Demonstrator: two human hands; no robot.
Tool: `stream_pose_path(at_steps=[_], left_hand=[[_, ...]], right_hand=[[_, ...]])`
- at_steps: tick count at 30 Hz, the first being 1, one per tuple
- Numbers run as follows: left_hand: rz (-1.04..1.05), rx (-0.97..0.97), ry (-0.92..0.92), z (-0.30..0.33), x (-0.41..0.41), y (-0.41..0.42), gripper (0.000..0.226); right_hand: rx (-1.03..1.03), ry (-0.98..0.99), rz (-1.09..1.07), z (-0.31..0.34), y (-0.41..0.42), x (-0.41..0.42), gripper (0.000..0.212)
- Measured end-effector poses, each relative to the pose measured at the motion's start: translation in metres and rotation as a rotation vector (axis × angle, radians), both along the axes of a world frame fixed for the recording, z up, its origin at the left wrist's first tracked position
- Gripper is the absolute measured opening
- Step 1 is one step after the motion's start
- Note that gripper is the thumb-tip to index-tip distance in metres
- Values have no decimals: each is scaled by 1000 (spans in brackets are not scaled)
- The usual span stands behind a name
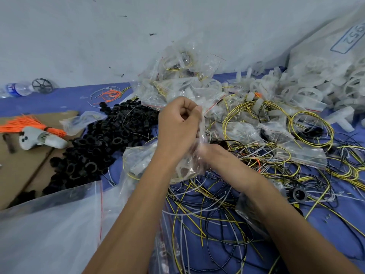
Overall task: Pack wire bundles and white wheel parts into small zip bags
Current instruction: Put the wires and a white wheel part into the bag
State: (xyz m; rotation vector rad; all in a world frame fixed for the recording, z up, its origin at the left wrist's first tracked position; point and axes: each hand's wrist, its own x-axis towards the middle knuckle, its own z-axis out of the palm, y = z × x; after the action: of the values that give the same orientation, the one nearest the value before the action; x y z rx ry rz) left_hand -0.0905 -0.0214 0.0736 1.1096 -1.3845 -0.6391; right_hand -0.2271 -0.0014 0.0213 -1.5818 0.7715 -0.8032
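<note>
Holding a small zip bag (194,147) up in the middle of the frame, the left hand (178,123) pinches the top edge of the plastic with curled fingers, likely so the mouth stays open and off the cloth. The right hand (212,153) is just below and to the right of it, pressed against the bag's lower side; it looks blurred and partly hidden by the plastic, so I cannot tell if it is gripping the bag or pushing something in. A white wheel part (183,171) shows through the bottom of the bag, so one piece already seems to be inside. Loose wires (207,210) in yellow, black and white lie in a tangle on the blue cloth (335,230) right under the arms, close enough to grab. More white wheel parts (308,89) sit in a heap at the upper right, next to a big sack (325,36). Filled bags (177,84) are piled at the top middle, away from the hands, probably to keep done work apart from the loose stuff. A heap of black rings (98,139) lies at the left, with an orange wire bundle (29,125) on cardboard (19,165) beside it. A large clear bag (49,224) covers the lower left corner.
</note>
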Motion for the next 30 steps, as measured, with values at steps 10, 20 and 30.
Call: stream_pose_path(at_steps=[10, 20, 30], left_hand=[[-54, 286, -489, -8, 60, -15, 36], [-421, 632, -173, -3, 58, -4, 62], [-685, 720, 105, -20, 59, -4, 52]], right_hand=[[-90, -141, -224, -15, -8, 4, 31], [154, -749, -174, -8, -14, -6, 24], [203, -563, -406, -1, -18, -17, 32]])
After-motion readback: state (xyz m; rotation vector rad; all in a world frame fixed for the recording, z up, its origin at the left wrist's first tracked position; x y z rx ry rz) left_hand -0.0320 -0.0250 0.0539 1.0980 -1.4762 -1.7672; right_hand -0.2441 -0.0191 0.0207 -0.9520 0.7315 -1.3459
